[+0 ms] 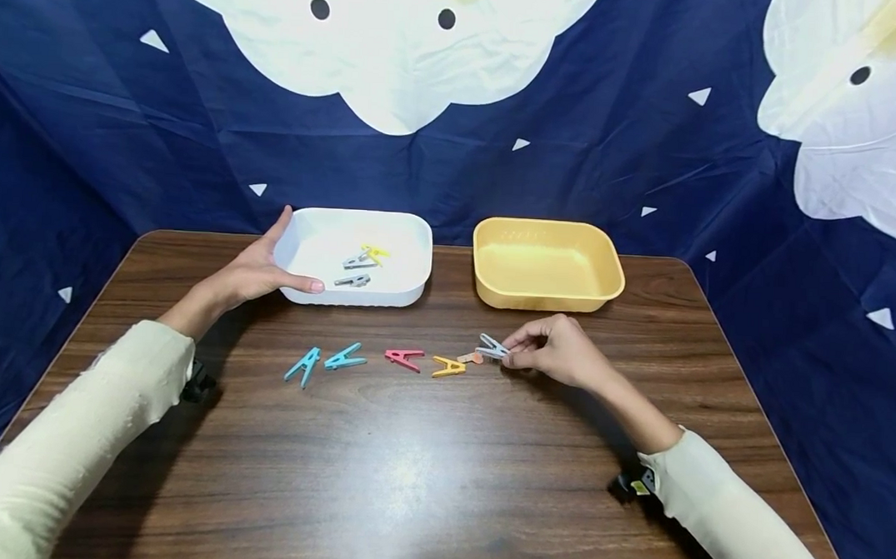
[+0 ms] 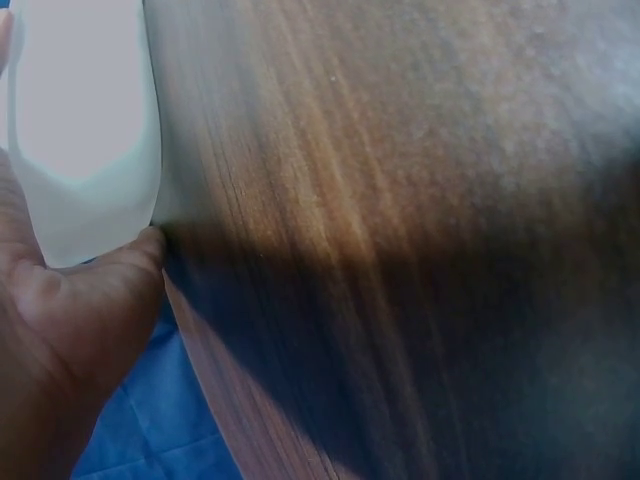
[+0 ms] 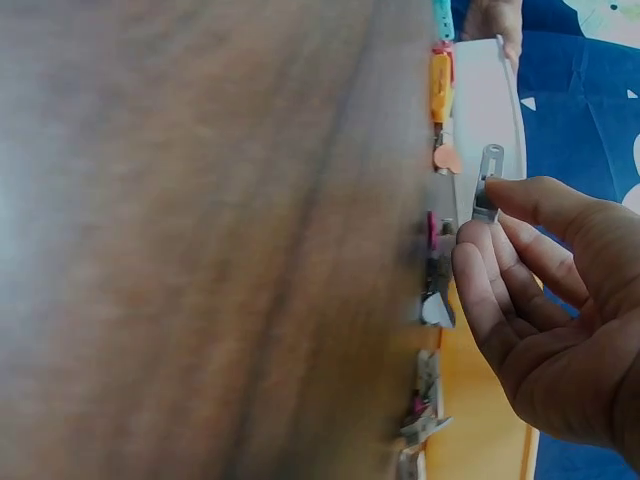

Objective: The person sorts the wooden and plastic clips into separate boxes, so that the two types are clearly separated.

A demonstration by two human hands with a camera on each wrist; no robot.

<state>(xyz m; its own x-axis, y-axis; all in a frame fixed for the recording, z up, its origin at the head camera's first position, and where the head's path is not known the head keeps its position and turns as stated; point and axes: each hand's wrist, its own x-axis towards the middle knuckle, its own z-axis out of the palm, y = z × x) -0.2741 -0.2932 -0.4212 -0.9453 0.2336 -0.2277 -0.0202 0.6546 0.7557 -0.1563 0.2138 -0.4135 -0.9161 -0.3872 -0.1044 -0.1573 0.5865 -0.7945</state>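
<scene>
My right hand [image 1: 553, 348] pinches a grey clothespin [image 1: 492, 346] between thumb and fingertips, just over the table. In the right wrist view this clothespin [image 3: 488, 180] stands out from the fingertips. My left hand [image 1: 261, 267] rests on the left end of a white tray [image 1: 410, 294], its spread fingers straight, thumb along the front rim. Two grey clips [image 1: 354, 281] and a yellow one [image 1: 375, 252] lie inside. Across the table lie two blue clothespins [image 1: 345, 357], a red one [image 1: 404, 358], a yellow one [image 1: 449, 367] and a small clip with an orange round end [image 1: 475, 358].
A yellow tray [image 1: 544, 303] stands at the back right, beside the white one. Several grey and pink clips [image 3: 430, 395] lie in front of it in the right wrist view; my right hand hides them in the head view. A blue cloth [image 1: 393, 169] hangs behind the table.
</scene>
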